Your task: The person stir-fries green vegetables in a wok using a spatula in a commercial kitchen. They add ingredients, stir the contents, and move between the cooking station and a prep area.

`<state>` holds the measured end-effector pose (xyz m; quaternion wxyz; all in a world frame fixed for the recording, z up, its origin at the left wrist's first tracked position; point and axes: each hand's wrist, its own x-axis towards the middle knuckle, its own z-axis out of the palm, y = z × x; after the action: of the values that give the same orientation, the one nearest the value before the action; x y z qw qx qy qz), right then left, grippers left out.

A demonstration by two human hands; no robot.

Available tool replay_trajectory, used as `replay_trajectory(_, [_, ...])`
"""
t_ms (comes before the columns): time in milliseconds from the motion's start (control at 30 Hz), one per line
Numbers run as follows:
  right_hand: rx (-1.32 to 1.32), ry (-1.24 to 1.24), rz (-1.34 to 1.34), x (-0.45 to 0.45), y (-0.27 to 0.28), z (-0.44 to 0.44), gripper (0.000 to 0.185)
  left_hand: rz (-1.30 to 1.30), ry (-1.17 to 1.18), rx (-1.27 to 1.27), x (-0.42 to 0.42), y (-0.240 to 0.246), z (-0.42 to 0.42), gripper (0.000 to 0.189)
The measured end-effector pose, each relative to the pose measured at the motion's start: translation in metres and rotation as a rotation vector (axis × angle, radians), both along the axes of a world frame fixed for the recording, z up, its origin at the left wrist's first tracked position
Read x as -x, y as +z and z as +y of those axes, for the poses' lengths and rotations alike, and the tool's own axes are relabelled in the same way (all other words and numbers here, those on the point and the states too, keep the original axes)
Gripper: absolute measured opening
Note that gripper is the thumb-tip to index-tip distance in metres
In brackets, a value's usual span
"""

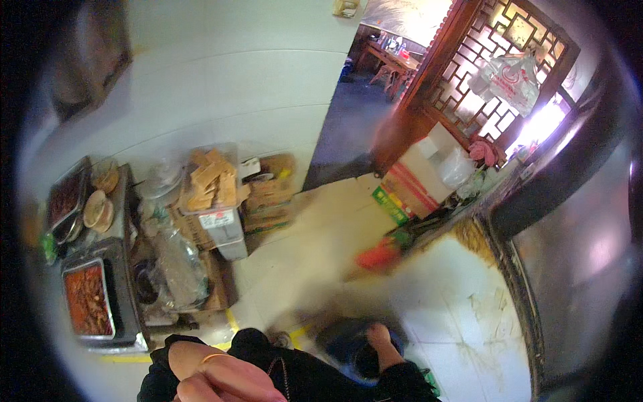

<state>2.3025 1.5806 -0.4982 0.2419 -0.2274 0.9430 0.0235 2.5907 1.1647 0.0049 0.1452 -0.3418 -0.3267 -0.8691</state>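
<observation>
My left hand point(221, 377) is close to the camera at the bottom, in front of my black clothing point(306, 372). Its fingers look curled, and the lower edge of the picture cuts part of it off. A thin orange band point(213, 356) crosses the wrist area. Lower right, my right hand point(380, 335) extends from a black sleeve over a dark blue bin point(346, 349). Blur hides its fingers, so whether it holds or touches anything is unclear.
A tray of reddish food point(89, 299) rests on the dark counter at left. Beside it are a plastic tub of tan pieces point(213, 183) and bagged goods point(181, 271). Cardboard boxes point(414, 173) stand by the lattice door point(502, 75). A red item point(379, 255) lies on the tiled floor point(296, 251).
</observation>
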Motion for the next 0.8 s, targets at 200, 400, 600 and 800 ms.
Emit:
replay_trajectory(200, [0.225,0.144,0.191,0.198,0.142,-0.241,0.035,0.101,-0.103,-0.071,0.143,-0.017,-0.045,0.014])
replay_trajectory(400, [0.059,0.044,-0.005,0.344,0.164,-0.285,0.035,0.256,-0.400,0.037,0.347,-0.011,-0.140,0.012])
replay_trajectory(600, [-0.062,-0.782,-0.159,0.353,0.081,-0.138,0.038,0.191,-1.235,0.419,0.584,0.020,-0.227,0.016])
replay_trajectory(800, [-0.042,-0.984,-0.398,0.391,0.036,-0.130,0.036,0.116,-1.595,0.585,0.794,0.033,-0.248,0.023])
